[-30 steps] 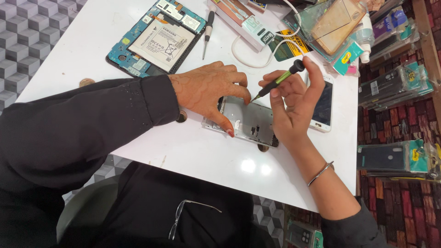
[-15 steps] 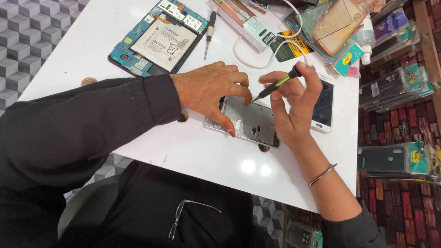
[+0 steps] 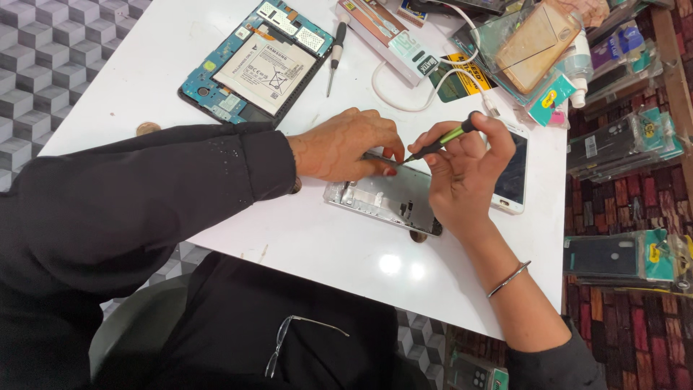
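right fingers (image 3: 482, 130) pinch a green screwdriver (image 3: 442, 140), left hand (image 3: 345, 144) presses flat on the opened phone (image 3: 382, 198) mid tabletop (image 3: 130, 72). back's already off, inner screws look left to do.

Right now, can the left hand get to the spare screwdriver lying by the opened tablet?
Probably yes. The left hand rests on the opened phone, and only bare table lies between it and the spare screwdriver, though the hand must let go first.

A phone repair shop is shown: an opened tablet (image 3: 249, 68) and a screwdriver (image 3: 333, 63) are laid on the white table (image 3: 325, 245), and packaged phone cases (image 3: 628, 141) are stacked at the right.
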